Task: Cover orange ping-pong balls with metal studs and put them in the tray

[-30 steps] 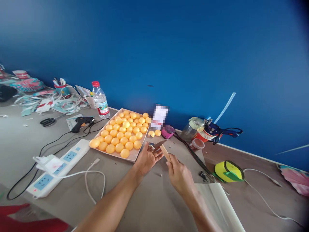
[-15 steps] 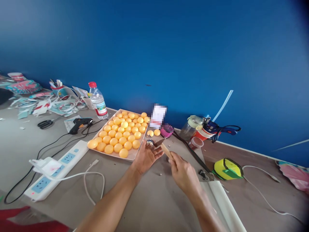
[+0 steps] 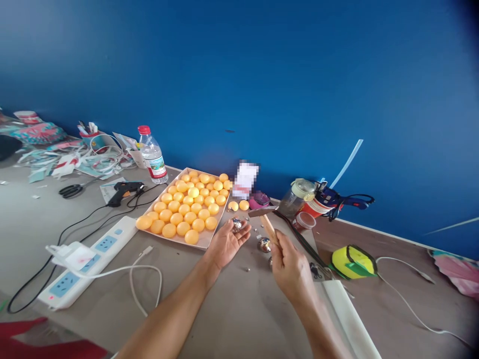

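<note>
A shiny silver ball (image 3: 236,224) with a dented, foil-like surface rests in the fingers of my left hand (image 3: 223,245), palm turned up beside the tray's right edge. My right hand (image 3: 294,269) is closed around the wooden handle of a small hammer (image 3: 268,228). The dark metal head is raised to the right of the ball, apart from it. Just left of my right hand, a second silver ball (image 3: 264,244) lies on the table, and another is mostly hidden behind that hand. Tiny shiny bits are scattered near the balls.
A shallow tray (image 3: 205,244) holds many orange balls; two orange pieces (image 3: 243,205) lie beside it. Leftward are a power strip (image 3: 90,264), water bottle (image 3: 153,159), glue gun (image 3: 121,192) and scissors (image 3: 73,190). Rightward stand a lidded jar (image 3: 297,194) and a yellow-green tape measure-like object (image 3: 354,262).
The hammer has lifted away from the silver ball, its head going up and right. My right hand has shifted slightly right, uncovering the second ball. My left hand stays nearly in place.
</note>
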